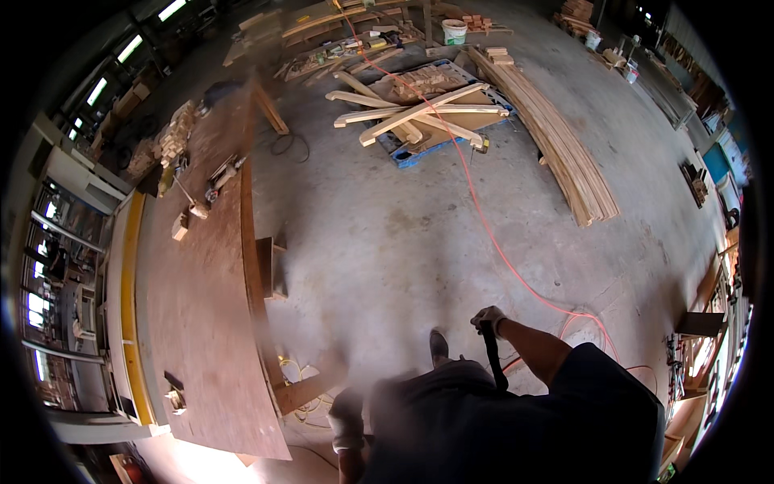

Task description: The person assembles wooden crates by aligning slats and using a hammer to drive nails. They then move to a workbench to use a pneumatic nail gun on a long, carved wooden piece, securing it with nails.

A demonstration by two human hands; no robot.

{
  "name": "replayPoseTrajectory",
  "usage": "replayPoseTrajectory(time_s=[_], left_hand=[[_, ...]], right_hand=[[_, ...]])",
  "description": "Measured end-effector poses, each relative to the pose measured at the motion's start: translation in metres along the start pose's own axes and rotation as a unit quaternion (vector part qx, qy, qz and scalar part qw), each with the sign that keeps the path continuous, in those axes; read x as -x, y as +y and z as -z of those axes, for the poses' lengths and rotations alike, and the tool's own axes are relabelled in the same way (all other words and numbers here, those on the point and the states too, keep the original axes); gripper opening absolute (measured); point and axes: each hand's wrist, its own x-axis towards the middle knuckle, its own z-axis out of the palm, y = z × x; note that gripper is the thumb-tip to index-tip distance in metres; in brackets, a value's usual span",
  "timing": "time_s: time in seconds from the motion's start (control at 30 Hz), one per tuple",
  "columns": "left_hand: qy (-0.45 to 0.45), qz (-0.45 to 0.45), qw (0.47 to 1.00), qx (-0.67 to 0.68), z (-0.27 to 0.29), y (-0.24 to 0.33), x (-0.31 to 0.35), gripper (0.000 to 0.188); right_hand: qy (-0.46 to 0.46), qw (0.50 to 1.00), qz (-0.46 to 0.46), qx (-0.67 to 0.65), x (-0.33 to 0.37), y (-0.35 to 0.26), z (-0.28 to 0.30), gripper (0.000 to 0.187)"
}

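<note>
Hands apart, the right holds a dark strap running bodyward

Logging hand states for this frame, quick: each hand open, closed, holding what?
Left hand: blurred; open or closed cannot be told.
Right hand: closed, holding a dark strap-like item.

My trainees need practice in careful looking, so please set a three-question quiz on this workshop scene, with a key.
1. Multiple choice: which hand holds the long black strip? A left; B right; C neither.
2. True or false: the stack of long, pale wooden boards lies left of the blue pallet.
3. Short answer: what lies crossed over that pallet?

Key: 1. B, the pale-gloved right hand. 2. False; right of it. 3. Pale wooden beams.
</note>
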Motion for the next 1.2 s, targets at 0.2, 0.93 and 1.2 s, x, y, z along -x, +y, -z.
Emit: replayPoseTrajectory(time_s=[0.2,0.93,1.2], left_hand=[[-0.019,0.053,0.998,0.038,-0.001,-0.003,-0.059,0.031],[-0.107,-0.044,0.992,0.058,0.032,-0.022,-0.441,0.039],[-0.035,-0.043,0.998,0.038,0.018,0.000,-0.500,0.037]], right_hand=[[-0.055,0.994,-0.074,-0.058,-0.015,-0.040,0.017,0.028],[-0.051,0.979,0.028,0.195,-0.114,-0.156,-0.097,0.035],[-0.052,0.985,-0.034,0.160,-0.198,-0.255,-0.092,0.014]])
